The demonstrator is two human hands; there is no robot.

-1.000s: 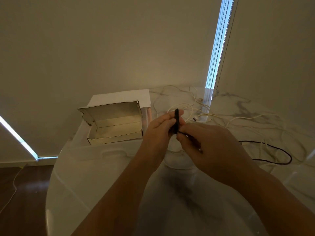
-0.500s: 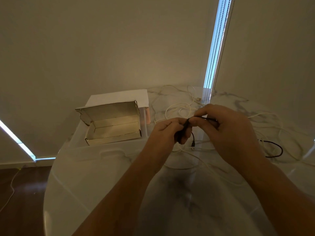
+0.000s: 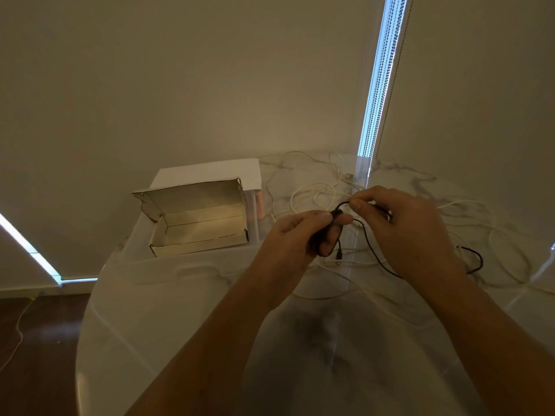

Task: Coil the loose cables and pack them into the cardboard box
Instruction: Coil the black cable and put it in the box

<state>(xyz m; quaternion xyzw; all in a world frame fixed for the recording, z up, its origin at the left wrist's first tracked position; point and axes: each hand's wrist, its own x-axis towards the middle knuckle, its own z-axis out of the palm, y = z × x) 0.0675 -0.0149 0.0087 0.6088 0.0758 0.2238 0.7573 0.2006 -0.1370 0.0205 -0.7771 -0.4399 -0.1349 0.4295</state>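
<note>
Marble-topped table (image 3: pixel 186 310) carries the open box (image 3: pixel 198 232) at left and white cables (image 3: pixel 312 190) strewn behind the hands; the black cable (image 3: pixel 372 253) looks light, limp, springy, best pinched at the bundle; left hand (image 3: pixel 303 235) fingers curl round its coil; right hand (image 3: pixel 405 226) fingers pinch the next loop.

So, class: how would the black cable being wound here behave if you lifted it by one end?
Probably floppy: the black cable sags in a loose curve below the right hand. Likely light, since the left hand pinches its coil with fingertips. The free tail on the table might drag and snag the white cables.
</note>
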